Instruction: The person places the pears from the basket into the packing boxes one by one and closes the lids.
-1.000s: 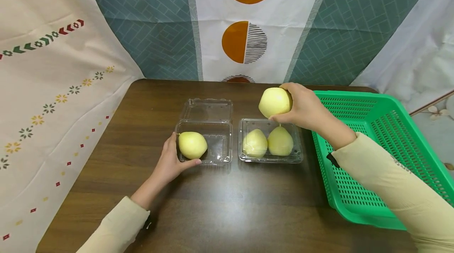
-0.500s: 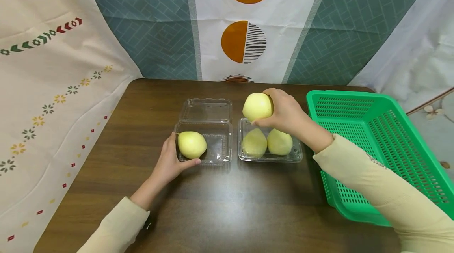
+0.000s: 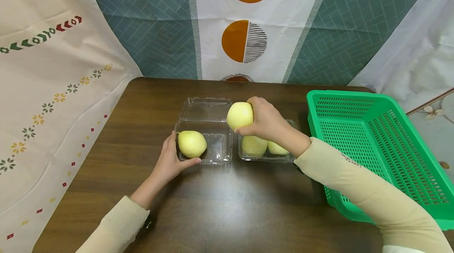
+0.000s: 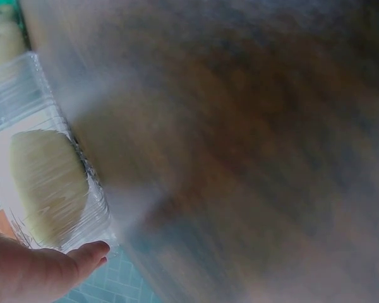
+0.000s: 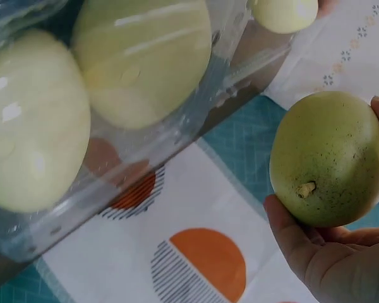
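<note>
My right hand (image 3: 267, 122) grips a yellow-green pear (image 3: 240, 115) with thumb and fingers, held over the gap between two clear plastic clamshells. Its stem end faces the right wrist camera. An open clamshell (image 3: 218, 152) on the left holds one pear (image 3: 192, 144) in its left half, its lid folded back. Around that clamshell's front left corner my left hand (image 3: 169, 161) rests, thumb along the front wall and fingers at the left side. A closed clamshell (image 3: 264, 158) with two pears inside (image 5: 142, 60) lies partly hidden under my right forearm.
A green plastic basket (image 3: 349, 94) with slotted walls stands at the right of the brown wooden table (image 3: 213, 205). Patterned cloth (image 3: 159, 44) hangs along the back, and pale cloth (image 3: 42, 99) hangs at the left.
My right hand has carried the pear leftward and a little closer to me, from above the closed clamshell to the open one's right edge. My left hand keeps its place.
</note>
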Tool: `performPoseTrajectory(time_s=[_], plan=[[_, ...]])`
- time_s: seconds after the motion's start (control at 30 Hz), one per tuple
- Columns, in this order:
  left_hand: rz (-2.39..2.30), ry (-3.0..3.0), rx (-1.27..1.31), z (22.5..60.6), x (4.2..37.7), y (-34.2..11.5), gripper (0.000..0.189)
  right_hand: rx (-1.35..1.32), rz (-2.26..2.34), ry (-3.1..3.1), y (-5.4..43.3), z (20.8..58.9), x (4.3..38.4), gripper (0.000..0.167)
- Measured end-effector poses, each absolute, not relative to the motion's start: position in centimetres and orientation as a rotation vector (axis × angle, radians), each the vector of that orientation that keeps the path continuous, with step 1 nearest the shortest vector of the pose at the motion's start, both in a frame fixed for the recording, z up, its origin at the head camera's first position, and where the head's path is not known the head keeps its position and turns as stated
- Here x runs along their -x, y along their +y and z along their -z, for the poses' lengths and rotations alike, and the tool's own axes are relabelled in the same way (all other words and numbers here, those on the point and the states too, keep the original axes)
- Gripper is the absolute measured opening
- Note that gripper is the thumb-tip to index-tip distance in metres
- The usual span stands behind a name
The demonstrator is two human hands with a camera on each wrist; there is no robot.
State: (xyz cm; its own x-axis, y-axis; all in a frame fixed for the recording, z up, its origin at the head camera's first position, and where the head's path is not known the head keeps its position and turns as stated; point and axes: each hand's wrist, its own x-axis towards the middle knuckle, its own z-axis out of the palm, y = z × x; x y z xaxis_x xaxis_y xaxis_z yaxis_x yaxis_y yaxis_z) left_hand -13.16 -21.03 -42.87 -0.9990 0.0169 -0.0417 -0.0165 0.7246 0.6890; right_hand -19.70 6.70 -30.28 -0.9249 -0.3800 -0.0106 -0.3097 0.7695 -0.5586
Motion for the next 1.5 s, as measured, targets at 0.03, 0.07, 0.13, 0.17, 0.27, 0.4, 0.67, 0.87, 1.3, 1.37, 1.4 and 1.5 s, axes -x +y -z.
performPoseTrajectory(time_s=[0.03,0.07,0.13,0.17,0.27,0.4,0.67,0.87,1.3,1.37,1.4,1.5], plan=[[-1.148,2.876,-0.001,42.9,13.2,-21.0,0.121,0.556,0.869,2.834,6.5,30.4,19.7,0.074],[-1.146,2.877,-0.001,42.9,13.2,-21.0,0.121,0.550,0.872,2.830,6.3,30.6,19.6,0.074],[-1.146,2.877,-0.003,43.0,13.2,-20.9,0.121,0.540,0.871,2.825,6.0,30.9,19.6,0.074],[-1.145,2.878,-0.005,43.0,13.3,-20.9,0.121,0.536,0.872,2.824,5.8,31.0,19.6,0.074],[-1.147,2.875,-0.007,43.1,13.3,-20.8,0.121,0.519,0.863,2.815,5.2,31.5,19.6,0.074],[-1.139,2.880,-0.001,43.2,13.3,-20.9,0.121,0.527,0.850,2.804,4.5,32.0,19.7,0.076],[-1.140,2.868,0.007,43.1,13.2,-20.9,0.121,0.531,0.802,2.799,2.8,33.2,19.8,0.078],[-1.140,2.870,-0.010,43.1,13.3,-20.9,0.121,0.513,0.821,2.795,1.8,34.4,19.7,0.077],[-1.148,2.859,-0.012,43.0,13.1,-21.2,0.121,0.455,0.883,2.799,0.1,35.9,19.7,0.073],[-1.147,2.863,-0.017,43.0,13.1,-21.1,0.121,0.439,0.872,2.805,-0.1,35.9,19.8,0.075],[-1.150,2.865,-0.020,43.0,13.1,-21.1,0.121,0.428,0.868,2.806,-0.2,36.0,19.9,0.075],[-1.161,2.867,-0.026,43.0,13.1,-21.1,0.121,0.394,0.865,2.804,-0.5,36.3,20.1,0.076]])
